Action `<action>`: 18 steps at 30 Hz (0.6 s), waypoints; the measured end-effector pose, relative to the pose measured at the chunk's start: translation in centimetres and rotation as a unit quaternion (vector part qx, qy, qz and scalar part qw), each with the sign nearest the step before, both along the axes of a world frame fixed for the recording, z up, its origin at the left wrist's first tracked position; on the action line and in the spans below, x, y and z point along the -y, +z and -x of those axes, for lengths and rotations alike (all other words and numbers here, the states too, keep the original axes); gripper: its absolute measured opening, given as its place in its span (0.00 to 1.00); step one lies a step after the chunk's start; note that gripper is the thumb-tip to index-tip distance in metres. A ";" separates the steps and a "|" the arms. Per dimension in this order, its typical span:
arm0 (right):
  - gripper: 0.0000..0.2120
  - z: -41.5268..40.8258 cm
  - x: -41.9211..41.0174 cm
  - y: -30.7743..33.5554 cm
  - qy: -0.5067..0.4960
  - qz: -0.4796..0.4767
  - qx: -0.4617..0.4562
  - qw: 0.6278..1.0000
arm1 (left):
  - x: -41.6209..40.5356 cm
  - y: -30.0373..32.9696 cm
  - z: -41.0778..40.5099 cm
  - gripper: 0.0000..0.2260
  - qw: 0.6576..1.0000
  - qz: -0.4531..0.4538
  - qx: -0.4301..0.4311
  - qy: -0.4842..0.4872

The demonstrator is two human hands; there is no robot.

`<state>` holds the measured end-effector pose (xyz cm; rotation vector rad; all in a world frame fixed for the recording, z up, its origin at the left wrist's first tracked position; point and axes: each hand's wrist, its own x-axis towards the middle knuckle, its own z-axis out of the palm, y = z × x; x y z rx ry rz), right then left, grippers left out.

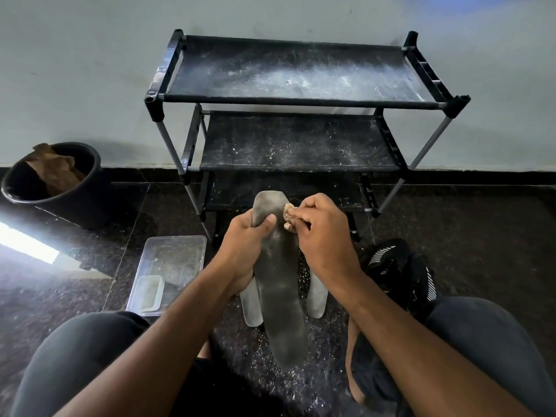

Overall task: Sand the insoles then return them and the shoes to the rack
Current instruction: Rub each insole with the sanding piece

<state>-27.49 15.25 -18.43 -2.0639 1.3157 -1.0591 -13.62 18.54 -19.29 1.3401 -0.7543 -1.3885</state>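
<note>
Fingers (pixel 304 206) pinch sandpaper (pixel 288 214) against the left-hand-held (pixel 245 245) insole (pixel 279 284).

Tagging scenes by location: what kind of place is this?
Probably a home hallway or utility corner, used as a floor workspace: a person sits on dark polished tile before a dusty shoe rack against a plain wall, with a bucket beside it.

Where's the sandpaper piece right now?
In the head view, centre frame: the sandpaper piece is pinched in the right hand, pressed against the dark insole that the left hand grips.
</note>
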 end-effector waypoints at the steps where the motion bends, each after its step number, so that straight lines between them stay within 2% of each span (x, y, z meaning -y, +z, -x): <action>1: 0.04 -0.1 0.0 -0.3 -0.001 0.006 -0.013 1.000 | -0.1 0.0 0.0 0.10 1.000 -0.001 0.007 -0.010; 6: 0.05 0.0 0.3 -0.6 -0.002 0.045 -0.073 0.996 | -0.6 -0.2 0.7 0.10 0.996 0.011 0.053 -0.072; 12: 0.06 0.3 0.7 -0.6 -0.036 0.018 -0.011 0.999 | -0.6 -0.6 0.9 0.10 0.987 0.031 0.117 -0.109; 16: 0.05 -0.3 -0.2 -1.0 0.022 0.008 -0.056 0.998 | -0.5 -0.4 0.6 0.12 0.992 0.034 0.086 -0.084; 18: 0.06 -0.5 -0.5 -1.2 0.037 -0.025 -0.030 0.999 | -0.4 -0.5 0.4 0.12 0.992 0.034 0.084 -0.092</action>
